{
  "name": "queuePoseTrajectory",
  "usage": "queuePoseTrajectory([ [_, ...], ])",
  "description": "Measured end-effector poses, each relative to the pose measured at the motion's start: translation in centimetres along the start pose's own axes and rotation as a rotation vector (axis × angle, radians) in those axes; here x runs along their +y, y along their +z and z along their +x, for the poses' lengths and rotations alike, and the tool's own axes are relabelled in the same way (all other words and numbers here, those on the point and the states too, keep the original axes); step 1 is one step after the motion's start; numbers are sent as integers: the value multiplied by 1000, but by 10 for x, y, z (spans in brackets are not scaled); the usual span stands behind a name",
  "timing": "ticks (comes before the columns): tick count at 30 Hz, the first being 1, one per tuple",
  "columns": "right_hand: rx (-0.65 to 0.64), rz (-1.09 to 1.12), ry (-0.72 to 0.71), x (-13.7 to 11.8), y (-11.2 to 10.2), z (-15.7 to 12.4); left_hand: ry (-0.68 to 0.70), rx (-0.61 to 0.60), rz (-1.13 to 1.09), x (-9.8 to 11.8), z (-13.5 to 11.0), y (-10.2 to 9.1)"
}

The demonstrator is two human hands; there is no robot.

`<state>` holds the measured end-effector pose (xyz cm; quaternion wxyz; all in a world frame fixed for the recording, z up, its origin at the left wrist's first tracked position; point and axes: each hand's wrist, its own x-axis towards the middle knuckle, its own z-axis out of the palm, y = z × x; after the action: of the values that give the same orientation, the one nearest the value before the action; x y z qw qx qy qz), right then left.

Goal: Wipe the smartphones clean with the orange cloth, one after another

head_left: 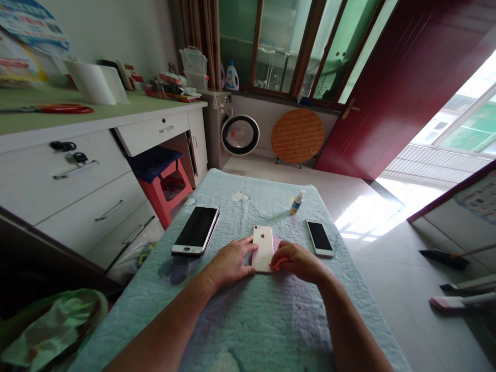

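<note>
Squarely between the two hands, the pale phone (263, 248) lies back-up on the desk's quilted cover (242, 323), its long axis running out from the body — the left hand (229, 262) rests with fingers spread at its left edge, while the right hand (297, 260) pinches a bright orange piece (279, 264) at its lower right side, so neither hand is clearly nearer. The phone is a slim, smooth, round-cornered slab with a dark logo; the blue-green fabric beneath looks soft, padded and puckered.
</note>
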<state>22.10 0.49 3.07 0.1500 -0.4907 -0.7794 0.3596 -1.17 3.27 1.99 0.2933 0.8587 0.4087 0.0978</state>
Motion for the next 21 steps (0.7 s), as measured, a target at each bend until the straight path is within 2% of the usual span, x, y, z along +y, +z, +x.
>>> queuePoseTrajectory([
  [6,331,-77,26,13,16,14,12,-8,-19,-1,0,0],
  [11,459,-132,99,17,26,22,18,-6,-26,-2,0,1],
  [13,452,-139,93,15,26,22,25,-4,-27,-2,0,1],
  [16,368,-115,54,8,21,18,27,-1,-29,-3,0,1],
  [21,66,21,-20,-9,9,6,21,2,-18,-3,1,1],
])
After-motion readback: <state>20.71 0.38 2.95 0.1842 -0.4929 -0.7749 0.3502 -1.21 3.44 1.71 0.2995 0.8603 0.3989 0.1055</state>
